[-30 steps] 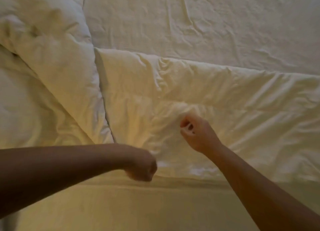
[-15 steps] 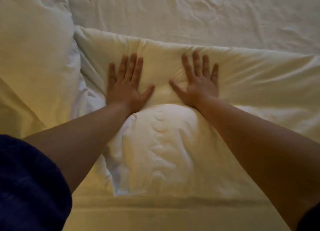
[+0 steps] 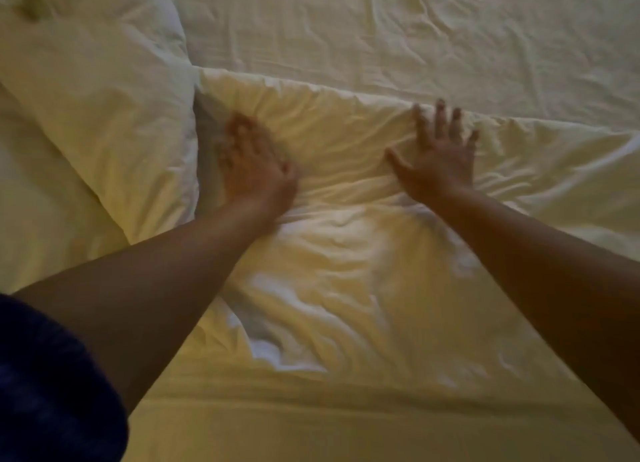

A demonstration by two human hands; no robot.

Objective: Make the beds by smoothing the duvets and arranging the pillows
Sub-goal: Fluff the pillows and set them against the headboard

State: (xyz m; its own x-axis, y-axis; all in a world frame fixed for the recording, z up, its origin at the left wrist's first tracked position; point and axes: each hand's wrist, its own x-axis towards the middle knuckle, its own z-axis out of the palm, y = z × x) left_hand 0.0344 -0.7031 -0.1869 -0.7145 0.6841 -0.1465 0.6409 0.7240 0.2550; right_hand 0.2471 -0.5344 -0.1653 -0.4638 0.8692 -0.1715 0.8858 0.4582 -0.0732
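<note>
A white duvet (image 3: 339, 281) lies wrinkled across the middle of the bed, its folded far edge running left to right. My left hand (image 3: 252, 163) presses flat on the duvet near its far left corner; it is blurred by motion. My right hand (image 3: 440, 156) rests on the duvet with fingers spread, just short of the folded edge. A white pillow (image 3: 90, 91) lies at the left, next to my left hand.
The wrinkled bed sheet (image 3: 398, 28) stretches beyond the duvet's far edge. The mattress's near edge (image 3: 311, 423) runs along the bottom. My dark blue sleeve (image 3: 52, 392) fills the lower left corner.
Both hands went from gripping the duvet to lying flat on it. Since half a second ago they have slid apart, left hand leftward and right hand rightward, and fresh wrinkles show.
</note>
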